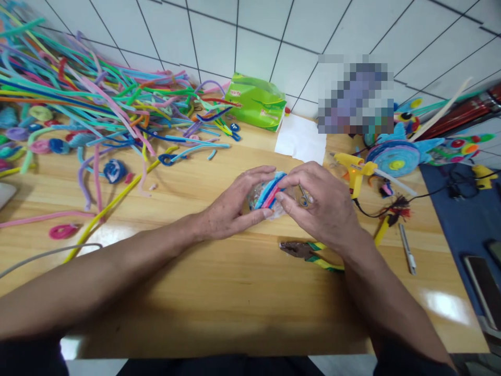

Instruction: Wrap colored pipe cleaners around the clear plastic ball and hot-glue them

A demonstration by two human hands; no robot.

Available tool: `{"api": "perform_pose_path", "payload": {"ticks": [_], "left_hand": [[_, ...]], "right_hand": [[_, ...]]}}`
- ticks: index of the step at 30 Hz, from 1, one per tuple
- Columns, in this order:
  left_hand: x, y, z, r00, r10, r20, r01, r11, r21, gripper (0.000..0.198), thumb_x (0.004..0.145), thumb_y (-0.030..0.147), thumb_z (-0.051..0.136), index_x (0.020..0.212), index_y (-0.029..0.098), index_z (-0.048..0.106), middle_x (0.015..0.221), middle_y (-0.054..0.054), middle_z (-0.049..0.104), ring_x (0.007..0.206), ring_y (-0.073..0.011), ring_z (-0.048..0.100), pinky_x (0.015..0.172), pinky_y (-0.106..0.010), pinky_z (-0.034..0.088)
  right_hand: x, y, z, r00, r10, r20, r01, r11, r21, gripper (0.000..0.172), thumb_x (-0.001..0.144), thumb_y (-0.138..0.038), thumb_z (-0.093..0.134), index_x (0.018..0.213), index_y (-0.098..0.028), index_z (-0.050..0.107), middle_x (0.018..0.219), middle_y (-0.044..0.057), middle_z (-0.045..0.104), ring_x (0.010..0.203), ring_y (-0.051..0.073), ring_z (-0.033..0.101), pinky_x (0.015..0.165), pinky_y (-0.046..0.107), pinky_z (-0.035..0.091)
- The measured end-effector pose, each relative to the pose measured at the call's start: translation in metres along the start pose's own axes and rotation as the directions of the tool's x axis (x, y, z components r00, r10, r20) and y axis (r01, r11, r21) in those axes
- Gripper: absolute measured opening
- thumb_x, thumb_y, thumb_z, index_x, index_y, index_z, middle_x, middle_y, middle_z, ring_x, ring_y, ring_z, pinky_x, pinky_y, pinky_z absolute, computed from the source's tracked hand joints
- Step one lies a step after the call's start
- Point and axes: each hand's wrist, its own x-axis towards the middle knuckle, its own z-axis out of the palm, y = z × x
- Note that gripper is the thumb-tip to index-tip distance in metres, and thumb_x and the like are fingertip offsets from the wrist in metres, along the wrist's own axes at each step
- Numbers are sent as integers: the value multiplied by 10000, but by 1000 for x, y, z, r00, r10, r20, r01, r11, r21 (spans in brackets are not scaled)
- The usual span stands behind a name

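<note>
Over the middle of the table, both hands hold a clear plastic piece with light blue, dark blue and pink pipe-cleaner strips across it. My left hand cups it from the left, fingers above and thumb along the lower edge. My right hand pinches the strips at their right side between thumb and fingers. A small metal loop, perhaps a scissors handle, shows by my right hand, which hides the rest. Pliers with yellow-green handles lie below my right hand, partly under the forearm.
Colourful pipe cleaners are heaped at the left. Behind stand a green packet and white paper. At the right are a yellow glue gun with its cord, a blue fish-like figure and a utility knife.
</note>
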Motion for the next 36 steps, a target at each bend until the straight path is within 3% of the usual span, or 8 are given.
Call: {"api": "perform_pose_path", "payload": {"ticks": [7, 15, 36], "left_hand": [[0, 0, 0, 1000, 21, -3, -21, 1000, 14, 759, 1073, 380, 838, 1734, 291, 476, 1707, -202, 609, 1690, -361, 545, 1402, -629, 492], [0, -1, 1, 1000, 5, -9, -5, 1000, 17, 748, 1088, 443, 814, 1744, 341, 469, 1716, -172, 615, 1682, -363, 554, 1385, -663, 504], [-1, -3, 1, 1000, 19, -4, -19, 1000, -13, 783, 1070, 380, 841, 1752, 333, 458, 1743, -176, 590, 1694, -368, 537, 1406, -639, 475]], "right_hand": [[0, -2, 3, 1000, -1, -19, 0, 1000, -18, 80, 1024, -210, 737, 1042, -275, 780, 1006, 59, 806, 958, 271, 762, 867, 436, 602], [-1, -2, 3, 1000, 5, -18, -6, 999, -38, 85, 1017, -208, 742, 1042, -276, 786, 1004, 61, 808, 964, 277, 764, 861, 437, 597], [0, -1, 0, 1000, -15, 0, 15, 1000, -19, 89, 1020, -203, 727, 1056, -262, 782, 1012, 63, 805, 965, 272, 771, 866, 437, 599]]}}
